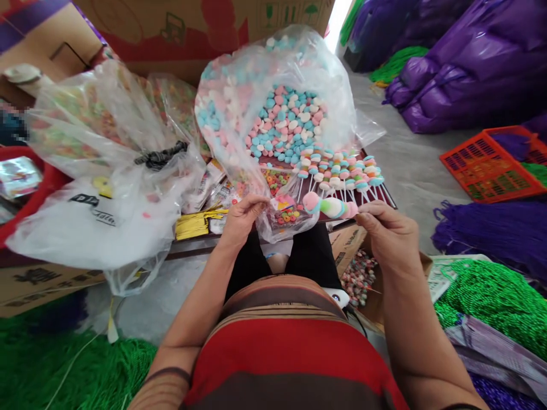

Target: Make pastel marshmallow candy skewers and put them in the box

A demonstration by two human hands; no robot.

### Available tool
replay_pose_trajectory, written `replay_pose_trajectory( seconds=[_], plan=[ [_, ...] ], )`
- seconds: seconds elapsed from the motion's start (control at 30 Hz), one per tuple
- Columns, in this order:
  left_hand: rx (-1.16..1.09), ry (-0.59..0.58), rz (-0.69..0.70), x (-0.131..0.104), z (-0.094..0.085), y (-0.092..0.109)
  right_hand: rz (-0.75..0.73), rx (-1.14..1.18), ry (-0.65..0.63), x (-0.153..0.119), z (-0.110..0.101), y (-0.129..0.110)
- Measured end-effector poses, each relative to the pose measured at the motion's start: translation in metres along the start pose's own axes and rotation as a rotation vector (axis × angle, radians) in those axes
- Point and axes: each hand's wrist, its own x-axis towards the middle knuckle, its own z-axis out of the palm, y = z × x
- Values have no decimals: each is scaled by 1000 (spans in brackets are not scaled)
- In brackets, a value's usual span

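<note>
My right hand (388, 230) pinches the end of a skewer of candies (335, 207) in pink, green, white and blue, which points left. My left hand (245, 219) has its thumb and fingers pressed together beside a small clear bag (284, 226) of colourful ring-shaped pieces; whatever it holds is too small to make out. Beyond the hands lies a large clear bag (342, 85) of pink, white and blue candies. Several finished-looking candy sticks (337, 168) lie in a row at the table's right side.
Yellow ties (192, 225) lie near the table's front edge. At the left are a white plastic bag (94, 222) and a red container (36, 213). An open cardboard box (416, 273) with wrapped pieces stands low at the right, near an orange crate (491, 171) and green strands (496, 302).
</note>
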Motion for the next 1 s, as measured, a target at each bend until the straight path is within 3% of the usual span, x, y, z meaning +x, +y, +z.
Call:
replay_pose_trajectory(
  seconds=[0.23, 0.5, 0.6, 0.8, 1.0],
  plan=[
    [71, -88, 113, 0, -4, 3, -87, -215, -65, 8, -1, -24],
    [170, -149, 242, 1, -7, 13, -202, -363, -30, 12, -7, -33],
    [182, -163, 271, 3, -8, 14, -160, -291, -34, 11, -10, -29],
    [100, -104, 167, 3, -8, 7, -3, 110, 59, 7, -8, -11],
    [36, -155, 122, 2, -5, 4, -30, 105, 43, 1, 7, -4]
  ],
)
